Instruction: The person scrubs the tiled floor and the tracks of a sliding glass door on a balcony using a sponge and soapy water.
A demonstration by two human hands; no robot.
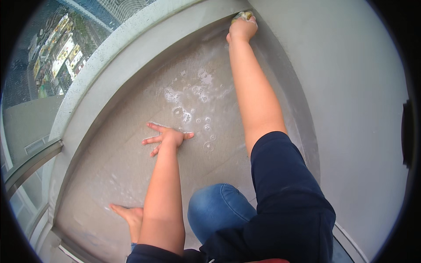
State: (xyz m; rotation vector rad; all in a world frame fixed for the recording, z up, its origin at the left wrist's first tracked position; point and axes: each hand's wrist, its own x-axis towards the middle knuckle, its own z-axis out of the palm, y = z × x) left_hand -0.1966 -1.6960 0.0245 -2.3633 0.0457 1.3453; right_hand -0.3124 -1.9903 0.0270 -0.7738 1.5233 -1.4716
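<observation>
My right hand reaches to the far corner of a wet tiled floor. Its fingers are closed around a soapy, yellowish sponge, partly hidden by the hand, where the low parapet meets the side wall. My left hand is pressed down on the floor with its fingers spread and nothing in it. Soap suds and bubbles lie on the floor between the two hands.
A low curved parapet bounds the floor on the left, with a metal rail joining it. Beyond is a long drop to the ground. A smooth grey wall rises on the right. My bare foot and denim-covered knee are close by.
</observation>
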